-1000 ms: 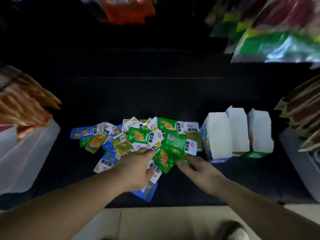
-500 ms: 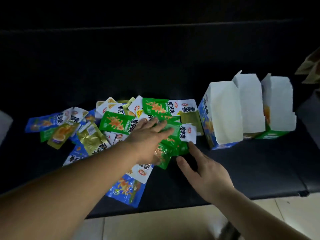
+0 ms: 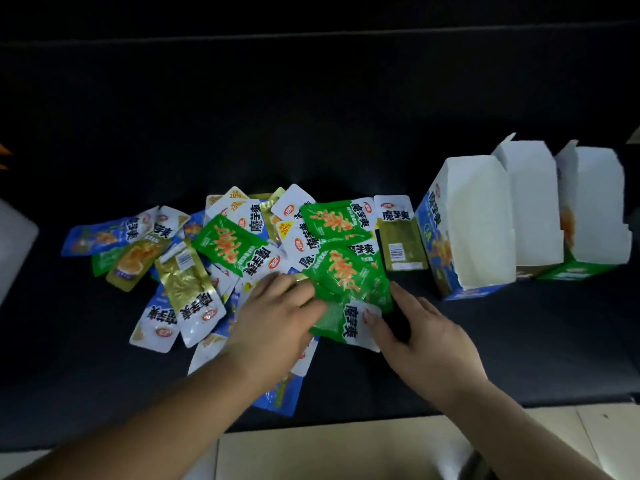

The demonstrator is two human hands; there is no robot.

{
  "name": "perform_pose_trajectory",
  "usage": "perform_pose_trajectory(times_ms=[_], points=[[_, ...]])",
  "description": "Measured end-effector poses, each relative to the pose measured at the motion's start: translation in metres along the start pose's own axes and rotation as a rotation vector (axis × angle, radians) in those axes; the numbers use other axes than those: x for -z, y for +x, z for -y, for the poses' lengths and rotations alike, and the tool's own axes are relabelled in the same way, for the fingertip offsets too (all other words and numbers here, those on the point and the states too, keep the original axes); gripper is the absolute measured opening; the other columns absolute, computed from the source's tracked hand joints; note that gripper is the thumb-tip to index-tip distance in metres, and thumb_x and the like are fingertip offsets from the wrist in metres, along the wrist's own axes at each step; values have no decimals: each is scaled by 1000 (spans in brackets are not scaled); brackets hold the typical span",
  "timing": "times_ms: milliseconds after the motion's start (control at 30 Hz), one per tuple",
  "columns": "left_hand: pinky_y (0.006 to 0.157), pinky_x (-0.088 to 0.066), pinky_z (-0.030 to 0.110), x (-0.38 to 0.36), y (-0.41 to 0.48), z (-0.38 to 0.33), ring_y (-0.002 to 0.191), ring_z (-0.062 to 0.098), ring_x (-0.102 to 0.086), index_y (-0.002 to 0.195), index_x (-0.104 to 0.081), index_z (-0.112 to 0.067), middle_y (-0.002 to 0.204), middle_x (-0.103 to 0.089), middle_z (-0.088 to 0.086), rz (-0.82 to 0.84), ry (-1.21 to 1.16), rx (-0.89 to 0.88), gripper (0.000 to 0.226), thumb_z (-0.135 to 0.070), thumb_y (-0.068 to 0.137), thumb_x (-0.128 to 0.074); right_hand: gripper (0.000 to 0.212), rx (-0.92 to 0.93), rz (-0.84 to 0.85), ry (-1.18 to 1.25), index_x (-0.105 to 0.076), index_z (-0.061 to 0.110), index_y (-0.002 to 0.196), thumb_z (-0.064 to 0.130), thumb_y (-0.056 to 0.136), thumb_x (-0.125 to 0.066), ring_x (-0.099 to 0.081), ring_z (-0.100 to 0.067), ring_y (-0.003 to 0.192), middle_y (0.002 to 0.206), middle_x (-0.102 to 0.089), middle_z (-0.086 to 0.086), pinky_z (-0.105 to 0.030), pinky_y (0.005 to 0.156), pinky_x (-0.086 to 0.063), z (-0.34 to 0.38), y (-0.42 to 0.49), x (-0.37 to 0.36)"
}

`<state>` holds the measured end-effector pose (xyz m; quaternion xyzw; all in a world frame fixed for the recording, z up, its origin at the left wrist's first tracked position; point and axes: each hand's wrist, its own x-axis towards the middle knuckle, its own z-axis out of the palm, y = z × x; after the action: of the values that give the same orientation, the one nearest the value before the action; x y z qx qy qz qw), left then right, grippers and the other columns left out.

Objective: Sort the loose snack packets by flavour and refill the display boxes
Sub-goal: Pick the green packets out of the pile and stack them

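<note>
Though loose, green packets (image 3: 346, 277) against right hand (image 3: 427, 337)

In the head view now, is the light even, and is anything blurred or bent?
Head view: light dim and uneven; the dark surface loses detail toward the top, the white display boxes look bright. Head view: print on the green packets reads clearly; the left hand looks slightly smeared. Head view: boxes lean outward at the right edge.
</note>
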<state>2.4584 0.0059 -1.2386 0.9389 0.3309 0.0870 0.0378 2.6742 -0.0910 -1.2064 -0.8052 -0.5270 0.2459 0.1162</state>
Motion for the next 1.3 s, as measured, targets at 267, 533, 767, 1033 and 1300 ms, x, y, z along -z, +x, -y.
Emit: perform_pose_trajectory(times_ms=[267,533,767,1033,1300], points=[[121,-35,49,-1,-21,5,139,23,-50,132,-69,-22,148,-57,1,-55,-235,72,37,-35,100,-57,81,208,148,128,-32,38,158,54,88,-70,-11,-11,158,168,-23,10,-31,126,-20,20,34,-22],[115,-42,57,-4,-29,13,141,28,-47,137,-64,-21,149,-57,6,-138,-228,297,52,-30,88,-79,35,237,-172,75,-72,20,103,25,73,-88,-63,-28,99,107,-61,5,-31,77,-51,5,15,-51],[98,-51,42,4,-10,-12,116,21,-56,138,-56,-25,128,-65,-6,-163,-307,305,72,-15,74,-86,88,159,13,158,-55,37,143,79,67,-69,-50,-12,123,138,-56,21,-32,102,-47,21,20,-31],[82,-45,1,17,-6,-6,99,-10,-62,136,-65,-26,106,-67,-17,-200,-773,677,55,-10,86,-82,49,94,-91,131,-75,29,107,60,71,-82,-54,-13,114,132,-62,21,-25,82,-41,14,17,-37],[71,-56,11,28,3,6,78,-6,-69,111,-74,-15,87,-73,-12,-344,-901,870,19,-9,93,-75,74,129,-2,100,-48,51,138,46,73,-84,-45,-9,122,124,-50,30,-27,88,-43,11,10,-37]])
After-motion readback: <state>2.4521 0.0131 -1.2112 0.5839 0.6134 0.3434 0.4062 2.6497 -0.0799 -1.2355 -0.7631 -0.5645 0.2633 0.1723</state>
